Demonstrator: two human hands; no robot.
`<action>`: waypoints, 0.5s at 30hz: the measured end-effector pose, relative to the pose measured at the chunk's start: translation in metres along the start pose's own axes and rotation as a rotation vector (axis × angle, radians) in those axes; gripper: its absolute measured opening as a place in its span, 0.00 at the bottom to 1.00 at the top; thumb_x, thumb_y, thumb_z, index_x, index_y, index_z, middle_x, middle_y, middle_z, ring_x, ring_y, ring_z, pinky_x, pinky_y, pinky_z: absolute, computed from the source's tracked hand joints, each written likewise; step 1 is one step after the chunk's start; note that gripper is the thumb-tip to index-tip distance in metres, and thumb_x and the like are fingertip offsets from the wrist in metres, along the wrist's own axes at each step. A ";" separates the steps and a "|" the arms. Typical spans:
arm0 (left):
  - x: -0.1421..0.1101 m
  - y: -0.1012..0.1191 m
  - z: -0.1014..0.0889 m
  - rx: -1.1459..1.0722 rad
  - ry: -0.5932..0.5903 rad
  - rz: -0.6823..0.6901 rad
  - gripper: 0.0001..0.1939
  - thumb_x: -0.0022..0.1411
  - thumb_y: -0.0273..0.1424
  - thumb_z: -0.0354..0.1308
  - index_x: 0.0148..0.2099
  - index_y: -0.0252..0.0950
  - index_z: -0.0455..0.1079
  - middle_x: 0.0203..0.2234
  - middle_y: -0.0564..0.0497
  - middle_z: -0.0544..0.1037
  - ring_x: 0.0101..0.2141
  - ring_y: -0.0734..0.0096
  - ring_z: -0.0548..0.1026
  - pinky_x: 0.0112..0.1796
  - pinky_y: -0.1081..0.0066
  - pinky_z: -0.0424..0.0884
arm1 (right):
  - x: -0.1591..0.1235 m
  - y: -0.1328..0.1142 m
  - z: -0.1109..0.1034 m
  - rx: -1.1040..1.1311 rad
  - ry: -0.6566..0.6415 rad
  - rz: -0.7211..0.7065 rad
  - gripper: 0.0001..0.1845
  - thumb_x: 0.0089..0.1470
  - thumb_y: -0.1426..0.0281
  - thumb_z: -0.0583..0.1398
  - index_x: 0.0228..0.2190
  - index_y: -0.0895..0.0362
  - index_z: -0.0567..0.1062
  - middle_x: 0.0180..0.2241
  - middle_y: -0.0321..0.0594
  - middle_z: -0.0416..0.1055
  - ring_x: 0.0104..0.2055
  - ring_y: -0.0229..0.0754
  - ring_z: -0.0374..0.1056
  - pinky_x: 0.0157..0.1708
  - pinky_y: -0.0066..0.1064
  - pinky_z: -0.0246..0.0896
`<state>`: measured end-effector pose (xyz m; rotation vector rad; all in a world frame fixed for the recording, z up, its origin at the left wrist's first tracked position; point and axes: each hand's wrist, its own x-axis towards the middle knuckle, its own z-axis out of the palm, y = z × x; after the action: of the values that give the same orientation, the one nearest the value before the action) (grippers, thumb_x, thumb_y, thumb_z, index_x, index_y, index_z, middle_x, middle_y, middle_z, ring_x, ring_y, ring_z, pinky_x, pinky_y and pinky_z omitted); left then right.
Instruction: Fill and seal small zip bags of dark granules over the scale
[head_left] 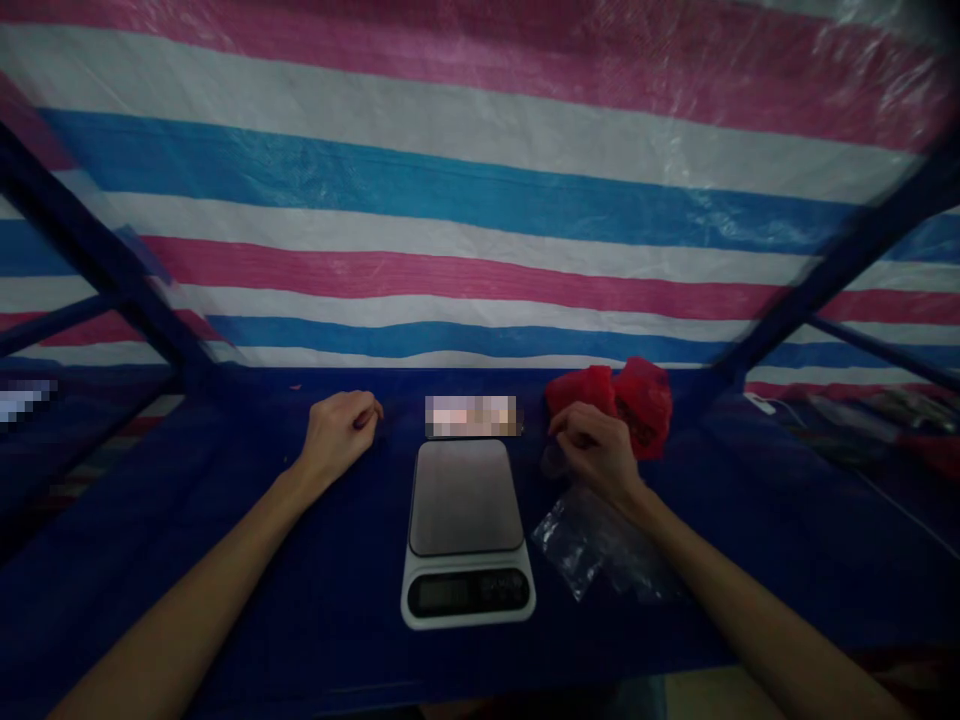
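Observation:
A small digital kitchen scale (466,530) with a bare steel platform sits in the middle of the dark blue table (262,600). My left hand (337,432) rests on the cloth to the left of the scale, fingers curled shut, nothing visible in it. My right hand (596,450) lies right of the scale, fingers closed, touching a red plastic bag (634,398) bunched just behind it. Whether it grips the bag is not clear. Clear plastic bags (585,545) lie flat under my right wrist.
A striped pink, white and blue tarp (480,200) hangs behind the table. Dark blue frame bars (97,255) slant at both sides. A white cable (765,404) and some blurred items lie far right. A blurred label (470,416) sits behind the scale.

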<state>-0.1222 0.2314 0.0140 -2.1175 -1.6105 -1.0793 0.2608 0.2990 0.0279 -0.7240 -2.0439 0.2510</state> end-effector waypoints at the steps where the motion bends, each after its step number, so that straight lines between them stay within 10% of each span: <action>1: 0.000 -0.003 0.000 0.021 0.008 0.061 0.12 0.57 0.20 0.52 0.27 0.38 0.71 0.18 0.57 0.72 0.20 0.74 0.69 0.28 0.72 0.63 | -0.003 0.002 -0.002 -0.001 0.006 -0.011 0.17 0.49 0.84 0.55 0.19 0.54 0.57 0.25 0.37 0.72 0.26 0.37 0.66 0.27 0.29 0.57; 5: 0.001 -0.010 0.000 0.056 -0.024 0.201 0.13 0.52 0.16 0.49 0.25 0.37 0.68 0.18 0.56 0.72 0.20 0.74 0.68 0.28 0.72 0.62 | -0.008 0.002 -0.012 0.042 0.045 -0.041 0.18 0.47 0.86 0.53 0.17 0.55 0.55 0.18 0.32 0.63 0.19 0.32 0.58 0.21 0.27 0.48; 15: -0.004 -0.013 0.001 -0.027 -0.248 0.058 0.10 0.49 0.22 0.47 0.20 0.39 0.53 0.12 0.57 0.57 0.15 0.76 0.56 0.23 0.71 0.50 | -0.016 0.005 -0.009 0.343 0.091 0.298 0.16 0.39 0.79 0.52 0.17 0.53 0.47 0.14 0.29 0.49 0.16 0.31 0.46 0.19 0.29 0.38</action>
<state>-0.1342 0.2336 0.0071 -2.3790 -1.6334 -0.8532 0.2772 0.2928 0.0193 -0.8030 -1.7420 0.7081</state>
